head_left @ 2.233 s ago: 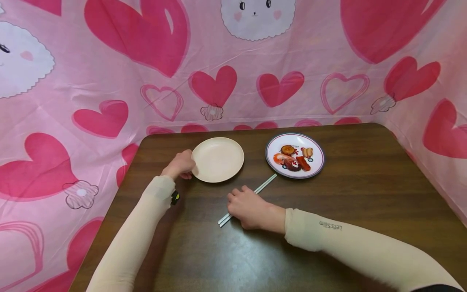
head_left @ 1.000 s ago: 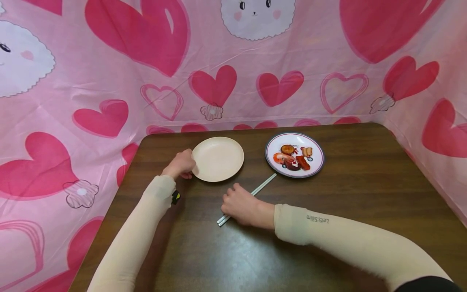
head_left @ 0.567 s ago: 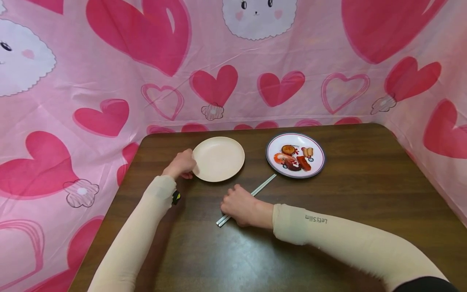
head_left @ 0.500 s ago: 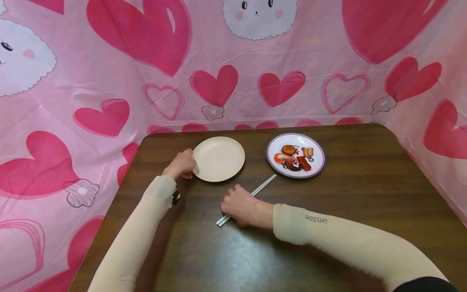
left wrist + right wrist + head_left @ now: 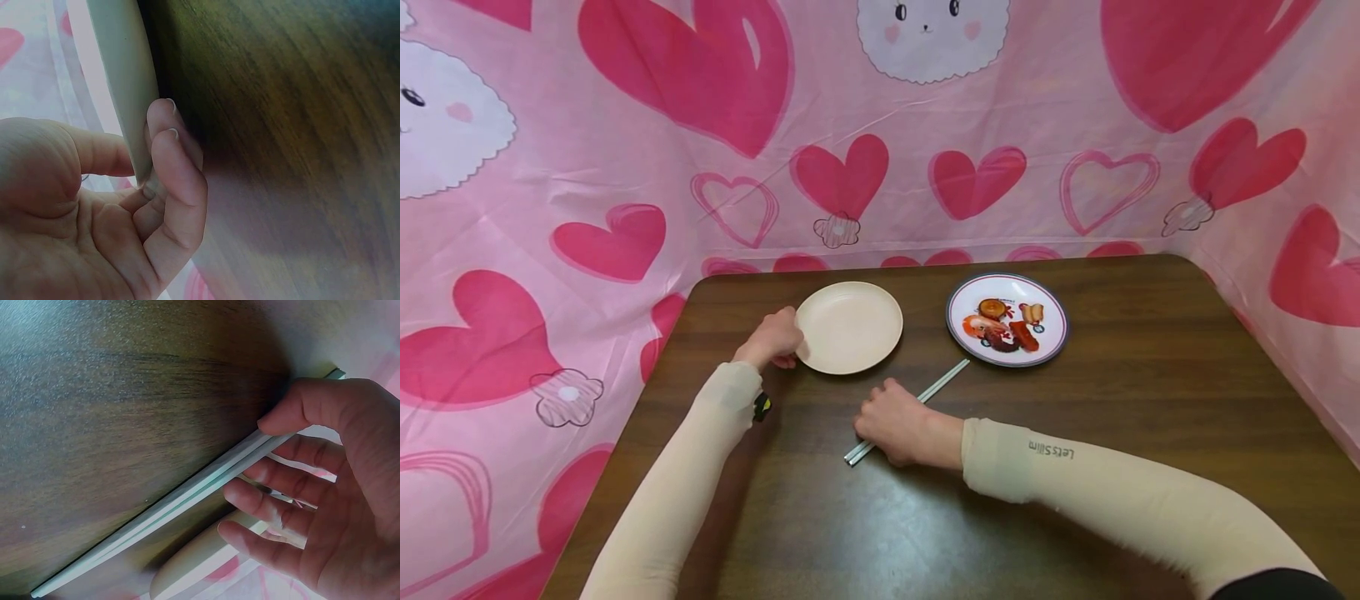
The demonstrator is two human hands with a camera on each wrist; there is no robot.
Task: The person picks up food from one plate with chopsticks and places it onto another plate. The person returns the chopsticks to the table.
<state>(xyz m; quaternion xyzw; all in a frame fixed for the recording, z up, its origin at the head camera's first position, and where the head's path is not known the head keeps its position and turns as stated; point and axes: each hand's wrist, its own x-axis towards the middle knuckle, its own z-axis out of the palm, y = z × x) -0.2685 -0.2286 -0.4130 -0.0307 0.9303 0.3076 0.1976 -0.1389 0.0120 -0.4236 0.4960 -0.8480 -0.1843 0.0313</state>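
My left hand (image 5: 772, 337) pinches the left edge of a plain cream plate (image 5: 850, 327). In the left wrist view, its thumb lies on one face of the plate (image 5: 125, 75), while curled fingers (image 5: 181, 169) support the other. My right hand (image 5: 898, 423) holds a pair of pale green chopsticks (image 5: 943, 381) slanting across the table. Seen from the right wrist, the thumb presses one side of the chopsticks (image 5: 169, 509) and fingertips touch the opposite side. In the head view, the hand covers their middle.
At the back right stands a white plate (image 5: 1051, 333) with a dark blue rim. Several food-like pieces (image 5: 1024, 335) lie on it, one shaped like a shrimp; the chopsticks' far tips come close to its front. Pink heart-printed cloth (image 5: 1037, 225) hangs around the brown wooden table (image 5: 1150, 383).
Compared with the oldest frame, my right hand has shifted slightly left, still on the chopsticks. My left hand and both plates have stayed in place. Hardly anything differs over the last second.
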